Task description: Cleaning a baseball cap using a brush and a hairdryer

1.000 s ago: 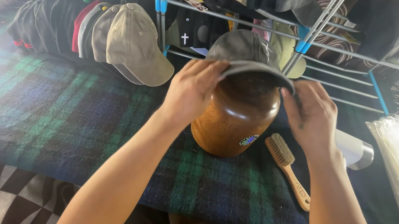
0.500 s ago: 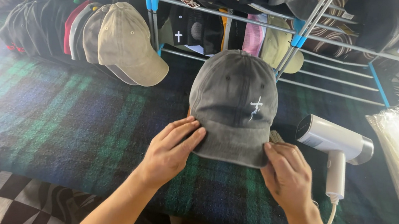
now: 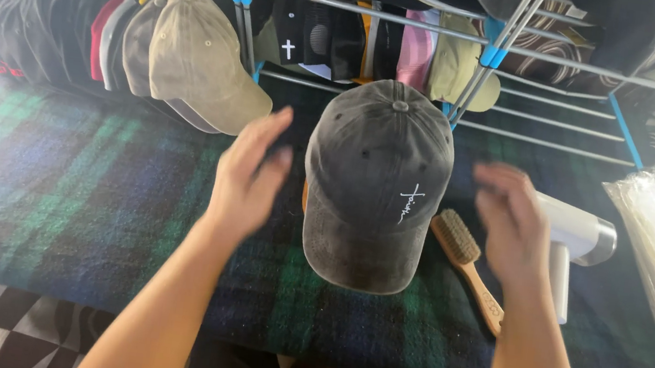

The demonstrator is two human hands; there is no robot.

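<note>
Faded charcoal washed-cotton baseball cap with a little white embroidered mark on the side sits dead centre on the dark green-and-navy plaid blanket, brim toward me, crown rounded and full. My left hand and right hand hover on either side, fingers spread, holding nothing. A wooden bristle brush lies just beside the cap, with a white plastic hair dryer next to it.

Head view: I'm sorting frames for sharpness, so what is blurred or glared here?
Head view: both the left hand and right hand are motion-blurred; the grey cap and wooden brush look sharp; a hazy flare washes the plaid cloth at the left edge.
</note>
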